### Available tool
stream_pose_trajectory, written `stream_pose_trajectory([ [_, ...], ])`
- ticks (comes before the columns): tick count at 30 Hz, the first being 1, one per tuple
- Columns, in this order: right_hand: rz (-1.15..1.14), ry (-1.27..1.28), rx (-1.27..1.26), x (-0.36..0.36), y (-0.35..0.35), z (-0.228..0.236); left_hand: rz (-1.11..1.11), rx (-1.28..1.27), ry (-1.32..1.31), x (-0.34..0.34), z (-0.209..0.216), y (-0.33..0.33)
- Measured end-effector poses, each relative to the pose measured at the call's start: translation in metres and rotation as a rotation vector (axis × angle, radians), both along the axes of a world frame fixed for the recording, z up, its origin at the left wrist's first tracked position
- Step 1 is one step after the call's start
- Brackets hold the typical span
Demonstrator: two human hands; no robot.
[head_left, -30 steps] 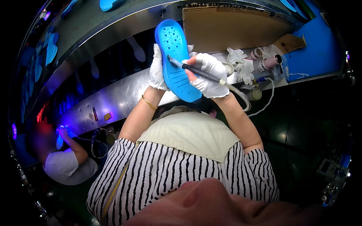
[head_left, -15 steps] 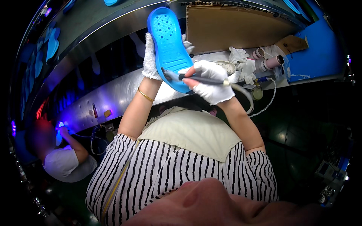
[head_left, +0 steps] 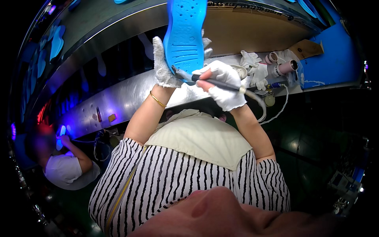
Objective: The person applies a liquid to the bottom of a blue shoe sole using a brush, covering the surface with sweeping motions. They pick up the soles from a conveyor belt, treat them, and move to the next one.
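A bright blue shoe sole, with small holes toward its far end and ridges nearer me, stands tilted above the metal bench. My left hand, in a white knitted glove, grips it from behind, thumb along the left edge and fingers showing past the right edge. In my right hand, gloved in white with bare fingertips, is a dark-handled brush with a pale hose running from its rear end. Its bristle tip meets or nearly meets the left rim of the sole's near end.
White gloves, a beige sole-like piece and a pink flask lie right of my hands. Cardboard stands behind; a blue surface is far right. More blue soles and a co-worker are at left.
The sole has moved away from me and slightly right, its far end now cut off by the picture's top. My left hand went with it; the brush tip shifted slightly up along the near-end rim.
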State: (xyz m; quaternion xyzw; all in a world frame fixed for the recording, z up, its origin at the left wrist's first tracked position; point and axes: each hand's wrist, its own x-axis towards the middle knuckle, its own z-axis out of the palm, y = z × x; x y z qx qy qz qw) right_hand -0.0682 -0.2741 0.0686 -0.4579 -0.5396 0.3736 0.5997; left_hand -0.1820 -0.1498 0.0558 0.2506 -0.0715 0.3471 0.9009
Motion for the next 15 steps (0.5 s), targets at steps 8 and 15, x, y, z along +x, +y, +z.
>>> stream_pose_trajectory([
  [8,-0.026,-0.127,0.157,-0.006,0.006,-0.008,-0.035,-0.013,-0.124,-0.003,0.000,0.009],
  [15,0.007,0.064,0.052,0.013,0.010,-0.004,-0.102,-0.027,-0.101,-0.007,0.002,0.013],
])
